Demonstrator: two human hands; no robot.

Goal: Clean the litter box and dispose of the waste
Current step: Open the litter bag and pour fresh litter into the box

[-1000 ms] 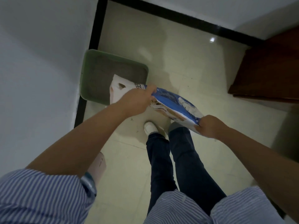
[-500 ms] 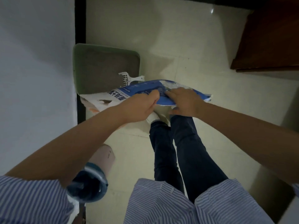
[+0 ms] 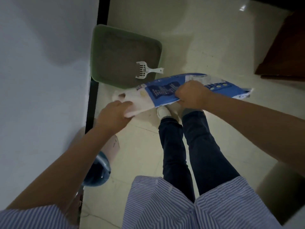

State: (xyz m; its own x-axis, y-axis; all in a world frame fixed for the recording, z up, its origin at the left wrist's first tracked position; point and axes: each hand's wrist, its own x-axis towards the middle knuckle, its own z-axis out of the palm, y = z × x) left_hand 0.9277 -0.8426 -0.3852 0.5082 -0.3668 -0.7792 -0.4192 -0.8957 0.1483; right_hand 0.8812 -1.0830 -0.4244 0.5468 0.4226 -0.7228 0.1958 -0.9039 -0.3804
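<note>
A green litter box (image 3: 99, 52) filled with grey litter sits on the floor against the left wall. A white slotted scoop (image 3: 145, 72) lies in its near right corner, handle over the rim. In front of the box I hold a blue and white litter bag (image 3: 165, 90) roughly level above my feet. My left hand (image 3: 113, 114) grips its white left end. My right hand (image 3: 191, 95) pinches the blue middle part from above. The bag's torn right end (image 3: 244, 93) sticks out past my right hand.
A white wall (image 3: 41, 80) with black skirting (image 3: 93, 96) runs along the left. A pale bin with a blue liner (image 3: 102, 164) stands by the wall under my left forearm. A dark wooden cabinet (image 3: 283, 55) is at the right. Cream floor tiles (image 3: 214, 38) lie beyond.
My left hand slid from the bag's middle to its white left end. The bag has shifted right and lower, uncovering the scoop and the box's near edge. The view has turned slightly.
</note>
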